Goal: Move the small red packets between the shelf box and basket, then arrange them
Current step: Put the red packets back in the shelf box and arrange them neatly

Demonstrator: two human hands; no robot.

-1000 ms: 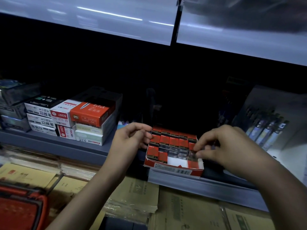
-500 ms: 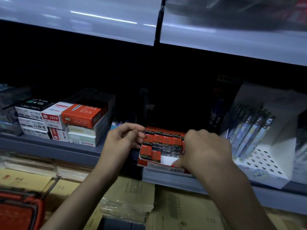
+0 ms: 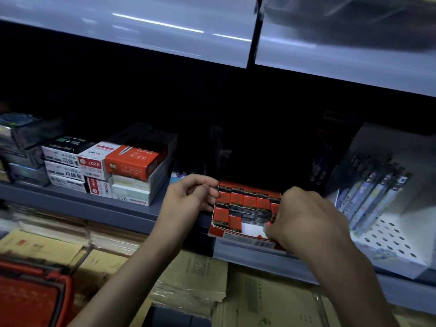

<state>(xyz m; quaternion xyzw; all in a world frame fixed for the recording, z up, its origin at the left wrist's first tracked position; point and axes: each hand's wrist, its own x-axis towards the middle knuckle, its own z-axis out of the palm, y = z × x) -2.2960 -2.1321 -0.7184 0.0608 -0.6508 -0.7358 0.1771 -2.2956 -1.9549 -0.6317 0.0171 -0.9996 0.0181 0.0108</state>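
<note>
Shelf box [image 3: 236, 233] sits on the shelf, nearly full of red packets [image 3: 243, 199], with a white gap left in the near row. Basket [image 3: 35, 296] is near left.

Left hand [image 3: 191, 197]: fingers curled against the box's left wall, grip unclear.

Right hand [image 3: 304, 215]: fingers curled tight at the near-right corner, apparently pinching one packet. One second ago its fingers were looser, at the box's right edge.

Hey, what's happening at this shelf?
A person is working at a shop shelf with both hands. The left hand grips the left edge of an open shelf box holding rows of small red packets, while the right hand reaches into its front right corner and seems to pinch one of them. A red basket sits at lower left.
</note>
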